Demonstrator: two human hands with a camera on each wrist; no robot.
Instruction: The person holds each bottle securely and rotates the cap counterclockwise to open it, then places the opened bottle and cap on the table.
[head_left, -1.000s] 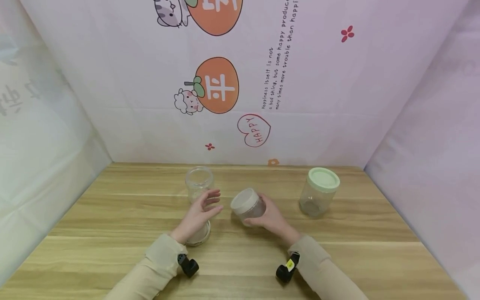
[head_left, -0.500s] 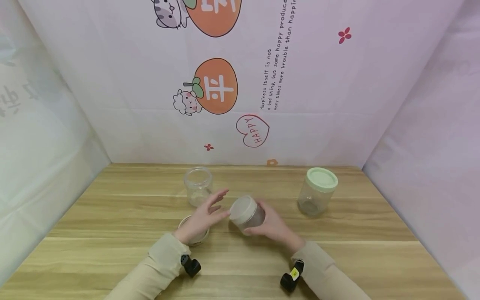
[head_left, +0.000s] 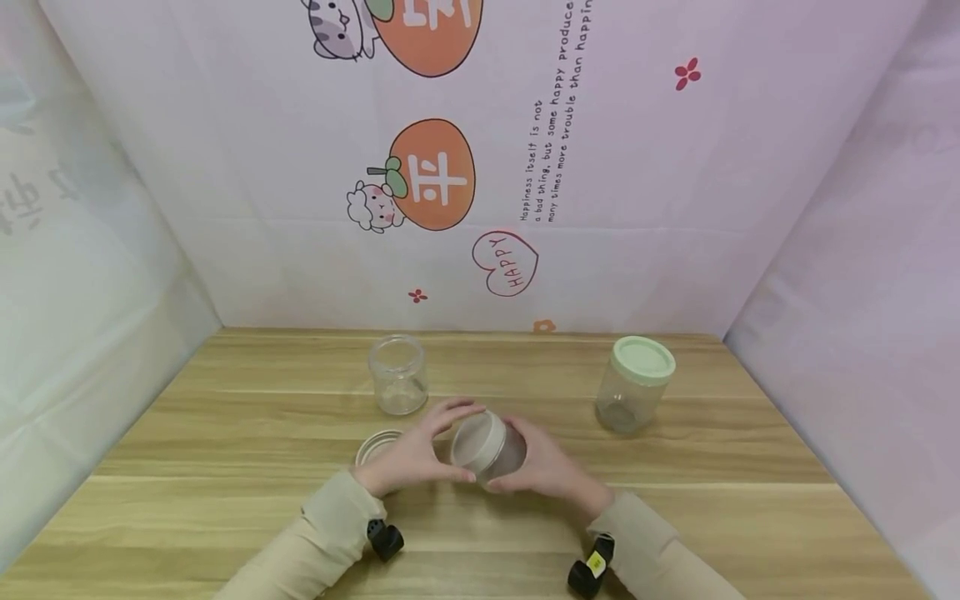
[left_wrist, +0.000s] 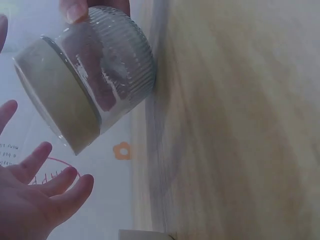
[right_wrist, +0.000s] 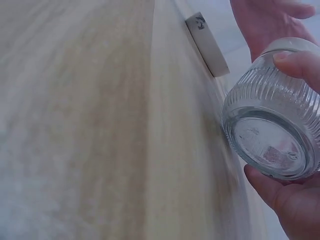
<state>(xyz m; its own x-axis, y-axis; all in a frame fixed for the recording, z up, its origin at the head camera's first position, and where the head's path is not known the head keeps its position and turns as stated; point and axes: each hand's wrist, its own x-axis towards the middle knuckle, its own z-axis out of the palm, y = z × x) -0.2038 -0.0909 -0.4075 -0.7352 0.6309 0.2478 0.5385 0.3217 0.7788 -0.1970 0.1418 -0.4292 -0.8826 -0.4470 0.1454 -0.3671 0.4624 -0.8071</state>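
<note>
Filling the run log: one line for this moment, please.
right hand: holds ribbed glass jar with beige lid | left hand: at lid, grip unclear

Wooden table (head_left: 225,467), open glass jar (head_left: 398,375), green-lidded jar (head_left: 634,383), loose lid (head_left: 375,444)

Loose lid (head_left: 377,446) half hidden (behind left hand (head_left: 408,458)).

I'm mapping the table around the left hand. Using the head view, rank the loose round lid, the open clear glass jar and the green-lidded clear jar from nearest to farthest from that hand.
1. Loose round lid: flat on the wooden table, just left of the left hand.
2. Open clear glass jar: upright, behind the hand.
3. Green-lidded clear jar: far right, beyond the right hand.
</note>
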